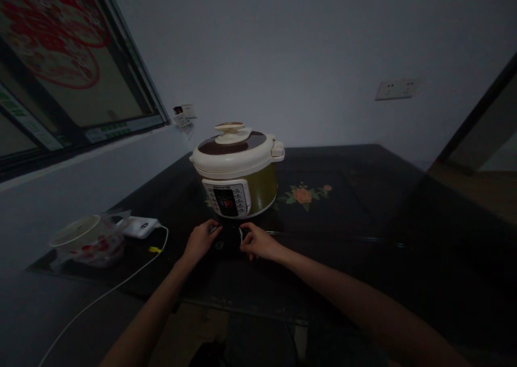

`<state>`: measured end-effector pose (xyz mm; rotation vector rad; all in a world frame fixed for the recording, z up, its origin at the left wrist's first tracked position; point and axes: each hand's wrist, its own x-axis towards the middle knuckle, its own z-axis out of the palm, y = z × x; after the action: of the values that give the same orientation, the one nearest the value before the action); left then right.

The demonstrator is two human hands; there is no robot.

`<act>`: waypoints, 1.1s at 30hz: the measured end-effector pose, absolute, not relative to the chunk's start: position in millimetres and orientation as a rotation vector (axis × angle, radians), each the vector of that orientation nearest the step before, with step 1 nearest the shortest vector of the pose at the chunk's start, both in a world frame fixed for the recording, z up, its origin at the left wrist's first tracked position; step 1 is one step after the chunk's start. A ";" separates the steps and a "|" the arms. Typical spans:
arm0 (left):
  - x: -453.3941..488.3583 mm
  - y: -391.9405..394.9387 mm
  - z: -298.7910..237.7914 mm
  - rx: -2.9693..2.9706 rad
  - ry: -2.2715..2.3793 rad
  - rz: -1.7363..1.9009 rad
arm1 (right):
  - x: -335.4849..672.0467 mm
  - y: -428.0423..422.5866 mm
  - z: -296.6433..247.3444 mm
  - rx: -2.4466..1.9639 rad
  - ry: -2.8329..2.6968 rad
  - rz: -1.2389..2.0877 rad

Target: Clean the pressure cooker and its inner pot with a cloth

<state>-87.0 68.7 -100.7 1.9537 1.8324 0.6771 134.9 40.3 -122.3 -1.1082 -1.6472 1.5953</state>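
A cream and olive electric pressure cooker (238,170) stands on a dark glass table (363,232), lid on, control panel facing me. Just in front of it lies a small dark object (227,241) that I cannot make out clearly in the dim light. My left hand (201,240) grips its left side with curled fingers. My right hand (257,241) grips its right side, fingers bent round the edge. Both forearms reach in from the bottom of the view.
At the left, a bowl wrapped in clear plastic (86,240) sits beside a white power bank (139,227) with a white cable (109,289) trailing off the table edge. A window (60,71) fills the upper left. A wall socket (396,89) is on the far wall.
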 end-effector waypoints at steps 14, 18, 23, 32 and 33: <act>-87.6 67.8 -108.3 2.142 1.906 0.543 | 124.0 17.4 -112.5 -1.169 -2.009 1.356; -83.5 59.4 -104.3 2.263 1.974 0.528 | 126.7 15.0 -106.3 -1.231 -2.070 1.234; -77.2 52.5 -103.9 2.338 2.022 0.502 | 129.5 10.1 -101.0 -1.242 -2.157 1.086; -66.6 54.4 -97.7 2.360 2.079 0.398 | 132.7 3.3 -97.3 -1.247 -2.215 1.001; -67.1 54.8 -95.8 2.363 2.086 0.388 | 133.7 2.3 -96.6 -1.242 -2.206 1.010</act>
<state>-67.1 54.8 -95.8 2.3629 2.0856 0.3885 133.7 2.3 -96.6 -1.2420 -2.2062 1.0101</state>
